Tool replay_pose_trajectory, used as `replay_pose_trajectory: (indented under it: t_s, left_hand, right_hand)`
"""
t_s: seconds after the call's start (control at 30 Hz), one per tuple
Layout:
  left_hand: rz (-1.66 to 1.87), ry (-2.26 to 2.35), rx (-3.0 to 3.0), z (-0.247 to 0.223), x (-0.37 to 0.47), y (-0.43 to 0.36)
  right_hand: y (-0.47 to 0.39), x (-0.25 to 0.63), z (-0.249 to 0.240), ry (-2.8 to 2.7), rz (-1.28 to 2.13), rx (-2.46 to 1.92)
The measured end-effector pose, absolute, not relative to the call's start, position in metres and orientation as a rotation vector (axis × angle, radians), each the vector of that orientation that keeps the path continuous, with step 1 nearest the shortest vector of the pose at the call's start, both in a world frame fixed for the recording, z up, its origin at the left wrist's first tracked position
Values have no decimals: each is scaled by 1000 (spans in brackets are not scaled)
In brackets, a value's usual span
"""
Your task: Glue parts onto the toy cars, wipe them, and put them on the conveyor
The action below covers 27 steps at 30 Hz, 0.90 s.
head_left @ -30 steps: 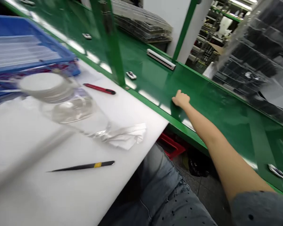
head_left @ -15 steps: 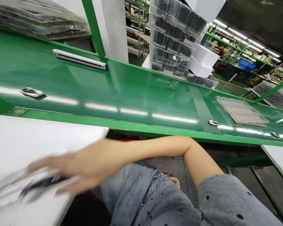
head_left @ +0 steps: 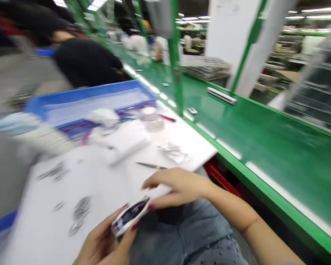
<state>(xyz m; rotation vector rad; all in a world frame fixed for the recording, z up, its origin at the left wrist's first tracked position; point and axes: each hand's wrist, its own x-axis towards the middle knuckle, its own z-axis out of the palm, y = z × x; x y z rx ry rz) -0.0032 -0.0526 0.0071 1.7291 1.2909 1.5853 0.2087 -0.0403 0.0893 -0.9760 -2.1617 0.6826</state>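
Gripped in the left hand (head_left: 106, 241), a small car-shaped piece (head_left: 132, 213) sits by the counter's (head_left: 118, 184) near edge; the right hand (head_left: 180, 186) is open, thumb at its tip; it looks assembled; what remains cannot be told.

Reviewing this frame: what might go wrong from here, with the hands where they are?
The model car sits in the left hand by the table's near edge, above the lap; a loose grip might drop it.
The right hand is close to the tweezers and might knock them.
Small loose parts near the left hand could get swept aside.
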Motion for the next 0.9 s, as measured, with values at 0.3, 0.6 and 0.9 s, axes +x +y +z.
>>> replay_pose_trajectory:
  t_s: [0.3,0.6,0.9]
  left_hand:
    - [1440,1748,2199,-25,5,-24]
    - [643,1219,2194,24,-36,9]
    - [942,1313,2147,13,-15,15]
  right_hand:
    - [82,194,70,-1848,578,-1352]
    - [175,138,64,-2284,771,-1250]
    - [109,168,86,-1531,1283,-777]
